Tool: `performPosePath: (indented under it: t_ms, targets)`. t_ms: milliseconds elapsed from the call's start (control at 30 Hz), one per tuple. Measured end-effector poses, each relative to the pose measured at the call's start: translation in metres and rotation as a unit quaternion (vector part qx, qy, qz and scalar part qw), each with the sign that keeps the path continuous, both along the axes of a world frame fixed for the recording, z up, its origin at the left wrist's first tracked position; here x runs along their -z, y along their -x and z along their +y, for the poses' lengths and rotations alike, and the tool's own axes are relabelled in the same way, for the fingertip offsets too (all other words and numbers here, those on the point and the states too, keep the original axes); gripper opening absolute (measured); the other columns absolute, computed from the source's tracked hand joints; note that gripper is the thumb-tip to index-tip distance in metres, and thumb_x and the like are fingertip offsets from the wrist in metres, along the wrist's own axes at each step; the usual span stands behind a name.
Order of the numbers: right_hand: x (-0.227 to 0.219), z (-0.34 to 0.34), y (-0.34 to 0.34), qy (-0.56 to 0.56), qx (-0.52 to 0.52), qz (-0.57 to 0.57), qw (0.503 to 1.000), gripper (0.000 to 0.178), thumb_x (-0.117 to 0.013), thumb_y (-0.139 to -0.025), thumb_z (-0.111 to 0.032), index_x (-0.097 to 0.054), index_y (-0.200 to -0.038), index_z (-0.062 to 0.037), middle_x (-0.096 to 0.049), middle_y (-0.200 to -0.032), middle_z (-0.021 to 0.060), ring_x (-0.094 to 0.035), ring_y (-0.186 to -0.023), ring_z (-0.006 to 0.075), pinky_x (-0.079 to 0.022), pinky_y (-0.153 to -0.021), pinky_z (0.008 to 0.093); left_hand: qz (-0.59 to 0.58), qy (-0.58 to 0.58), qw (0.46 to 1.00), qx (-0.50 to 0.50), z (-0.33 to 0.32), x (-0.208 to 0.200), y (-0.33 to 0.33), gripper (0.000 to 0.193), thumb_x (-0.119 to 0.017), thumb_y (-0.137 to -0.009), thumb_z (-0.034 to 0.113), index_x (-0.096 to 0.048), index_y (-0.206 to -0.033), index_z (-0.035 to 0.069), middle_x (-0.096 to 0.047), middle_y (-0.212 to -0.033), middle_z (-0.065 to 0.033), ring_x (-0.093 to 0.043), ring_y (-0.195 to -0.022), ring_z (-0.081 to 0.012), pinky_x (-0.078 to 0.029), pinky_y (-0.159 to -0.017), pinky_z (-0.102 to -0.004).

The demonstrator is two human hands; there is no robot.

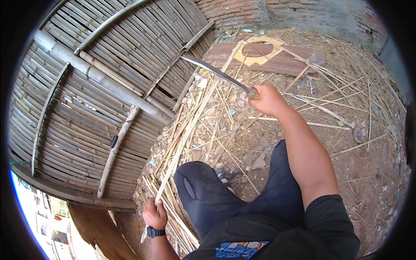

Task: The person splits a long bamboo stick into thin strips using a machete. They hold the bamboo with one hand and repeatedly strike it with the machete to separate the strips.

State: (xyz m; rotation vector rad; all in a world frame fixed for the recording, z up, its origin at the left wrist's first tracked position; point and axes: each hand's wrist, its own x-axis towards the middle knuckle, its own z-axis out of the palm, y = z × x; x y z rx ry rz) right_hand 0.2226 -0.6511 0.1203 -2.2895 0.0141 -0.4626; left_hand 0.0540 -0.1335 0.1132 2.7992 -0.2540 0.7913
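My right hand (269, 100) is closed round the handle of a long machete (221, 74), held out in front of me. Its dark, slightly curved blade points up and to the left, over the litter on the ground. Low on the left, my left hand (154, 214), with a black watch on the wrist, grips a long pale bamboo strip (187, 135) between thumb and fingers. That strip runs away from me toward the far boards. Beside it lie several more split bamboo strips (173, 216), close to my left knee.
A slatted bamboo wall (86, 108) with thick poles stands along the left. Ahead, a yellow board with a round hole (277, 55) rests on a brown plank (299, 65), before a brick wall (286, 15). Straw, loose strips and rubble cover the dirt ground (359, 173).
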Motion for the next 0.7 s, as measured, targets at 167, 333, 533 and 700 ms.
performPosePath:
  t_ms: [167, 333, 533, 700]
  targets:
    - [-0.006, 0.043, 0.019, 0.08, -0.15, 0.016, 0.985, 0.025, -0.074, -0.08, -0.021, -0.072, -0.103, -0.0103, -0.071, -0.079, 0.0145, -0.069, -0.071, 0.0294, -0.055, -0.07, 0.0422, 0.052, 0.018, 0.998, 0.001, -0.016, 0.005, -0.005, 0.027, -0.061, -0.099, 0.027, -0.067, -0.097, 0.001, -0.065, -0.079, -0.0192, -0.064, -0.074, -0.0399, -0.05, -0.066, -0.0465]
    - [-0.014, 0.093, 0.028, 0.234, -0.246, -0.087, 0.937, 0.013, -0.072, -0.076, -0.015, -0.069, -0.088, -0.0124, -0.068, -0.071, 0.0098, -0.07, -0.067, 0.0261, -0.056, -0.064, 0.0426, 0.02, 0.04, 0.997, 0.056, -0.029, 0.007, -0.018, 0.034, -0.056, -0.102, 0.029, -0.065, -0.089, -0.001, -0.059, -0.07, -0.0188, -0.058, -0.064, -0.0388, -0.044, -0.061, -0.0447]
    - [-0.01, 0.013, 0.006, 0.015, -0.027, 0.019, 0.999, 0.018, -0.071, -0.083, -0.021, -0.069, -0.096, -0.0093, -0.07, -0.074, 0.0132, -0.069, -0.07, 0.0296, -0.054, -0.065, 0.0428, 0.071, 0.039, 0.997, -0.007, -0.01, -0.004, -0.014, 0.032, -0.058, -0.101, 0.029, -0.068, -0.092, 0.0, -0.062, -0.072, -0.0197, -0.061, -0.067, -0.0399, -0.046, -0.062, -0.047]
    - [-0.007, 0.038, 0.015, 0.06, -0.094, 0.017, 0.994, 0.017, -0.07, -0.082, -0.022, -0.068, -0.094, -0.0101, -0.069, -0.075, 0.0145, -0.07, -0.074, 0.0321, -0.055, -0.069, 0.0454, 0.066, 0.064, 0.995, 0.024, -0.017, 0.016, -0.016, 0.036, -0.057, -0.102, 0.031, -0.068, -0.091, -0.002, -0.06, -0.069, -0.0189, -0.06, -0.065, -0.0385, -0.046, -0.06, -0.0453]
